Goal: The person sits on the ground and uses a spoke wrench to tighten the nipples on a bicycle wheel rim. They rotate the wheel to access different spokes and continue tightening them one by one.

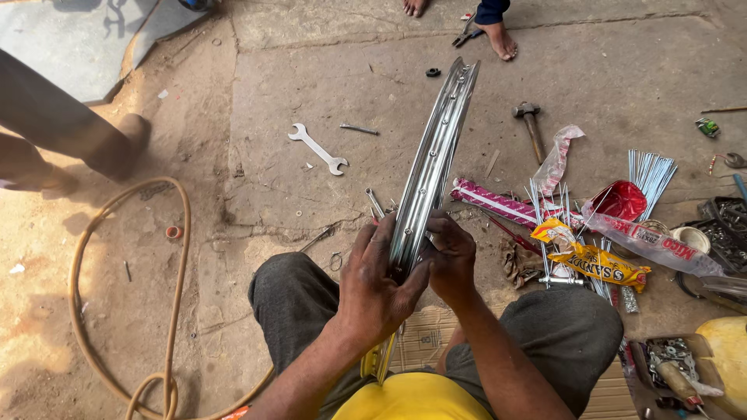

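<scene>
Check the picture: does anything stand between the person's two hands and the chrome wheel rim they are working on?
Nothing visible does. The left hand wraps the chrome wheel rim from one side, and the right hand presses on it from the other. Both touch the metal directly. The spokes lie apart on the ground.

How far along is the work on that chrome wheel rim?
Early. Done: tools and parts are laid out, with loose spokes on the ground beside the hammer. In hand: left hand and right hand both grip the bare rim edge-on. Left: its spoke holes look empty, and no hub is visible.
</scene>
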